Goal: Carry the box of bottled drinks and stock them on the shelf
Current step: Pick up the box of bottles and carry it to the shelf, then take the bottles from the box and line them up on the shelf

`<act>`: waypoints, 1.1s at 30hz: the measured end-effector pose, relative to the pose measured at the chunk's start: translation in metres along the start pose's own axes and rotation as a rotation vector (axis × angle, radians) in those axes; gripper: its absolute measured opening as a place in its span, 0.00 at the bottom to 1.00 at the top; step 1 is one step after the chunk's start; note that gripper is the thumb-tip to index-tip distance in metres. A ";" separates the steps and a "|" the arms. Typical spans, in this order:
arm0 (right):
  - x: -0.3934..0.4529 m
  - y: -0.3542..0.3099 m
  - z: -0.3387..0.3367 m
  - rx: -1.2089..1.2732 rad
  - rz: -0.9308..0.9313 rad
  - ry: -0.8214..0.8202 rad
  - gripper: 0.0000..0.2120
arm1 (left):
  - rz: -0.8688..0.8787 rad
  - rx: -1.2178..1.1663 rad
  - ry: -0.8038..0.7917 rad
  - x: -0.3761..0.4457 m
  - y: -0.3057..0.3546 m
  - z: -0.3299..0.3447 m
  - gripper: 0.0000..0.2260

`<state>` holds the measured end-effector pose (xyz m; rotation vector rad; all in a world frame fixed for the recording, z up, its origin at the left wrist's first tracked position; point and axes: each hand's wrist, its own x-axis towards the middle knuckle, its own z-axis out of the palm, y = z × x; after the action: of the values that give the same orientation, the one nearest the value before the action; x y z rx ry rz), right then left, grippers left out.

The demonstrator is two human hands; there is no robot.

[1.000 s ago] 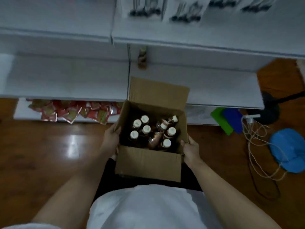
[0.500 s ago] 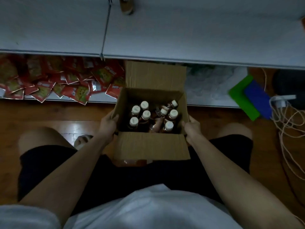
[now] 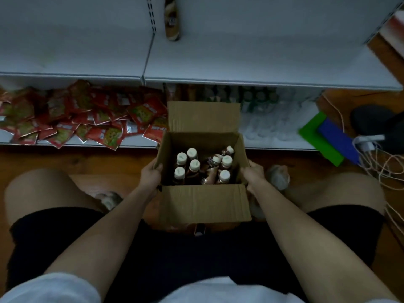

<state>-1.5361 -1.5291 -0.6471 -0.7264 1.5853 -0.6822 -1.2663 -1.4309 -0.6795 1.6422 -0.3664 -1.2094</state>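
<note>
An open cardboard box (image 3: 204, 202) sits low between my bent knees, its flaps folded out. Inside stand several brown bottles with white caps (image 3: 192, 166); two on the right lean over. My left hand (image 3: 150, 174) grips the box's left wall and my right hand (image 3: 253, 174) grips its right wall. A white shelf (image 3: 251, 62) runs across in front of me, with one brown bottle (image 3: 172, 20) standing at its back.
On the bottom shelf lie red snack packets (image 3: 83, 114) at left and clear bottles (image 3: 277, 121) at right. Green and blue flat items (image 3: 325, 138), white cables (image 3: 382, 162) and a dark lamp base (image 3: 371, 121) lie on the wooden floor at right.
I have squatted lower with the box, which has come down towards the floor between my knees. The shelves now look higher and closer. Both hands keep their grip.
</note>
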 end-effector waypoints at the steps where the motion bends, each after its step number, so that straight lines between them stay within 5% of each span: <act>1: 0.007 0.006 0.001 -0.003 0.001 0.008 0.18 | -0.006 0.010 0.011 0.004 -0.004 0.002 0.18; 16: 0.162 0.097 0.030 -0.022 0.196 0.107 0.20 | -0.129 0.155 0.077 0.138 -0.126 0.020 0.12; 23: 0.180 0.094 0.035 -0.074 0.151 0.083 0.21 | -0.098 0.195 0.069 0.163 -0.119 0.026 0.14; 29: 0.171 0.061 0.040 -0.336 0.110 0.002 0.15 | -0.010 0.533 0.052 0.153 -0.085 0.037 0.14; 33: 0.159 0.028 0.056 -0.580 -0.173 0.320 0.15 | 0.188 0.578 0.230 0.141 -0.044 0.050 0.16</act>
<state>-1.4987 -1.6362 -0.7748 -1.2370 2.0644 -0.4738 -1.2586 -1.5403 -0.7905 2.1562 -0.7562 -0.7982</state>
